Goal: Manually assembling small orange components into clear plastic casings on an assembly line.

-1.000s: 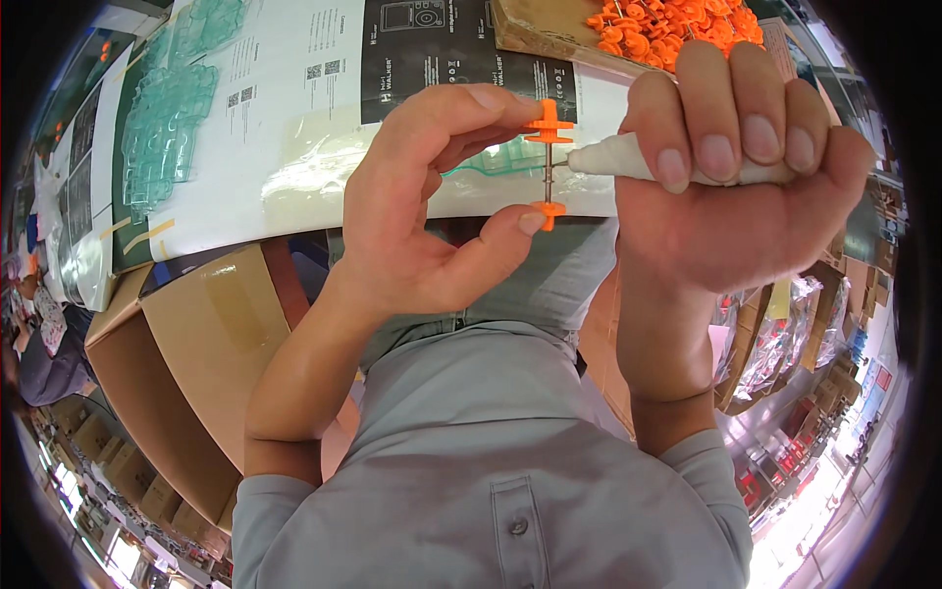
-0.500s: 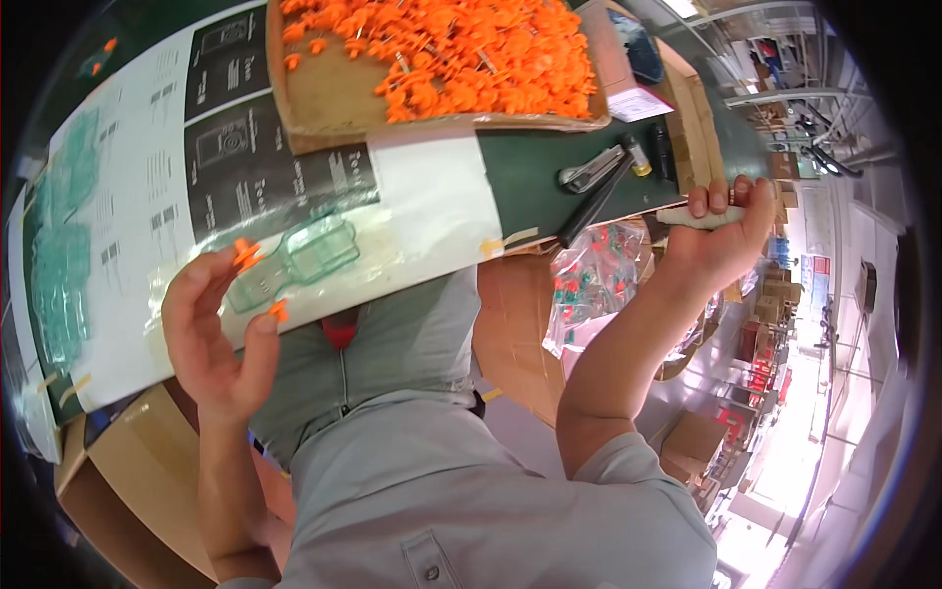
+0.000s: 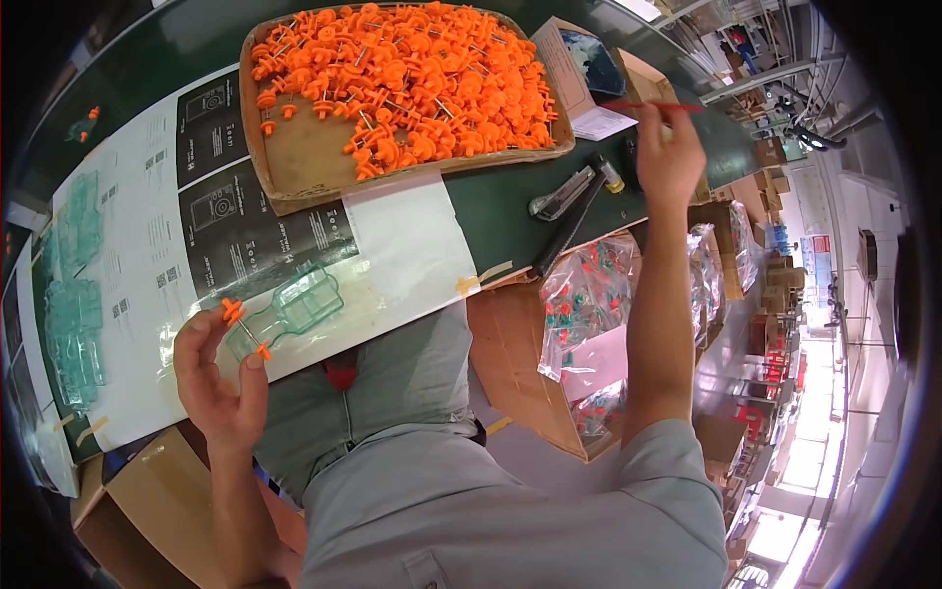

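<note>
1. An orange-wheeled axle (image 3: 248, 333) is pinched endwise between the left hand's (image 3: 222, 402) thumb and fingers, by the translucent green shell (image 3: 312, 299) (contact cannot be told).
2. A slim red stick (image 3: 628, 105) is clamped by the right hand's (image 3: 673, 162) fingertips.
3. Both wheels (image 3: 233, 310) are fitted; many wheeled axles (image 3: 442, 83) are left in the cardboard tray (image 3: 306, 165).

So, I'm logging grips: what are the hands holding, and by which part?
Left hand: the axle piece, by its orange ends. Right hand: a thin red tool, around its middle.
</note>
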`<state>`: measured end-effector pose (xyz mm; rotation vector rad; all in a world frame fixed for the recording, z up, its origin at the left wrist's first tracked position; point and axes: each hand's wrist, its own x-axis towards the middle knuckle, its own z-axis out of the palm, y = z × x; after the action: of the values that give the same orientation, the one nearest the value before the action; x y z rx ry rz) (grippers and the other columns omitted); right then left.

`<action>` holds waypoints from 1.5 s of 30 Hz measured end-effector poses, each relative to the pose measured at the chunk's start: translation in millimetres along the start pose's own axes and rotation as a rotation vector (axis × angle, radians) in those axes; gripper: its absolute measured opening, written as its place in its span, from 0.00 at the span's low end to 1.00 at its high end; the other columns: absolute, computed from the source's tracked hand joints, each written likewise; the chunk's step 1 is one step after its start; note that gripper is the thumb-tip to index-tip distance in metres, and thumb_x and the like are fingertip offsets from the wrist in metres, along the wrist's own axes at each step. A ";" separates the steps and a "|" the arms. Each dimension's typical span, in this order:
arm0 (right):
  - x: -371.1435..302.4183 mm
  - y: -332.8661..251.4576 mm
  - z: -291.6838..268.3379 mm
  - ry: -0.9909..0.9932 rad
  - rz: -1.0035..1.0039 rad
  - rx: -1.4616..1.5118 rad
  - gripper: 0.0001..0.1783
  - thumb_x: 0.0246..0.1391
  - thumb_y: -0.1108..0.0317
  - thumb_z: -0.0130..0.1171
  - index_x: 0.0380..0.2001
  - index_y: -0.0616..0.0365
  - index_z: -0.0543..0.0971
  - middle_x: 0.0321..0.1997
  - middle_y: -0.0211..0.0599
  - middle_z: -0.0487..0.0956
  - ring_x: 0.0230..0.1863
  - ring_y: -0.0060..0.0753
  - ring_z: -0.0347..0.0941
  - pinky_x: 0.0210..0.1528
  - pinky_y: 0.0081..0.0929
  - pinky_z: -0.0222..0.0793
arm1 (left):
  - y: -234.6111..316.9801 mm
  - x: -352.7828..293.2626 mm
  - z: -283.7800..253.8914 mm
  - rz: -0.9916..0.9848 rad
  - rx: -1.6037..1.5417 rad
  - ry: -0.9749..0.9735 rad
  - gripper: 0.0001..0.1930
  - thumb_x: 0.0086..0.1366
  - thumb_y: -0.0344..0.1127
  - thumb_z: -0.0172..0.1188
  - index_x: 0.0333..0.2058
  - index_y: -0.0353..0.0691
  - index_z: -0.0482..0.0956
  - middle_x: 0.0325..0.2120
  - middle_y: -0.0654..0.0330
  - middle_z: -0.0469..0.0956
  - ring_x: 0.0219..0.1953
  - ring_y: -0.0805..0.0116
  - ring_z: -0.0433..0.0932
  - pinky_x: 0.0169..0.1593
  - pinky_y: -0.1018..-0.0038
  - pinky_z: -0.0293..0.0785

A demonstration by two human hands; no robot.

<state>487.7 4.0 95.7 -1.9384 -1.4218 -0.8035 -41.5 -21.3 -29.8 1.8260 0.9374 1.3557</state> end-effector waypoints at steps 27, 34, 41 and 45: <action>33.8 42.1 37.2 0.057 -0.101 0.412 0.05 0.61 0.78 0.57 0.40 0.65 0.77 0.42 0.43 0.85 0.42 0.34 0.85 0.47 0.27 0.79 | -0.7 3.0 4.3 0.054 0.152 -0.037 0.27 0.56 0.19 0.61 0.56 0.31 0.70 0.52 0.45 0.72 0.54 0.52 0.76 0.58 0.59 0.76; 32.8 37.8 33.5 0.094 -0.089 0.315 0.03 0.61 0.75 0.59 0.37 0.62 0.80 0.40 0.39 0.86 0.42 0.29 0.85 0.47 0.25 0.79 | -2.1 1.9 0.6 0.057 0.175 -0.111 0.28 0.60 0.18 0.57 0.60 0.28 0.67 0.56 0.46 0.69 0.60 0.52 0.73 0.65 0.56 0.71; 36.2 28.8 25.5 0.046 -0.138 0.123 0.03 0.61 0.75 0.59 0.37 0.62 0.80 0.42 0.40 0.86 0.42 0.30 0.85 0.46 0.26 0.79 | 0.7 6.4 3.7 0.103 0.253 -0.029 0.26 0.55 0.23 0.63 0.55 0.32 0.72 0.51 0.43 0.76 0.51 0.50 0.78 0.54 0.61 0.76; 26.5 18.6 6.0 0.137 -0.149 0.280 0.04 0.62 0.75 0.59 0.39 0.62 0.79 0.44 0.44 0.86 0.43 0.34 0.85 0.39 0.26 0.79 | 2.6 6.7 1.3 0.093 0.264 -0.055 0.26 0.56 0.21 0.63 0.56 0.32 0.71 0.52 0.44 0.74 0.52 0.52 0.78 0.56 0.61 0.76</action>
<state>512.8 19.8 109.9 -1.5537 -1.5191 -0.7436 -38.4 -17.1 -24.6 2.1172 1.0551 1.2774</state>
